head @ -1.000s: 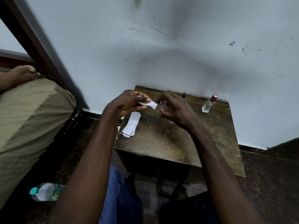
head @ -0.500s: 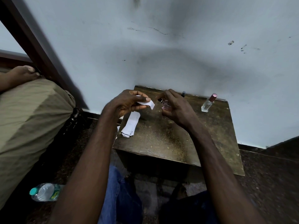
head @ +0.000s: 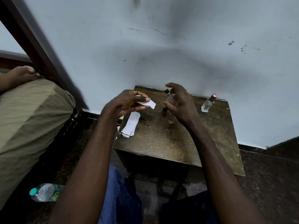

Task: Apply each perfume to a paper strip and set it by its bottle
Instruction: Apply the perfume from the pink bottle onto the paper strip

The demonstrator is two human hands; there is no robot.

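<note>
My left hand (head: 127, 102) pinches a white paper strip (head: 149, 104) over the back left of a small worn wooden table (head: 169, 136). Just to its right, my right hand (head: 181, 101) holds a small clear perfume bottle (head: 171, 98), with the index finger raised over its nozzle; most of the bottle is hidden by the fingers. A dark red cap (head: 164, 112) lies on the table under that hand. A second clear bottle with a pink cap (head: 208, 103) stands at the back right of the table. A stack of white strips (head: 131, 125) lies at the table's left edge.
The table stands against a pale wall. A bed with an olive cover (head: 29, 120) fills the left side, with another person's foot (head: 21, 75) on it. A plastic water bottle (head: 44, 192) lies on the dark floor at lower left. My knees are below the table.
My right hand has opened its grip a little and lifted its index finger above the bottle's nozzle. The strip in my left hand has stayed close to the bottle.
</note>
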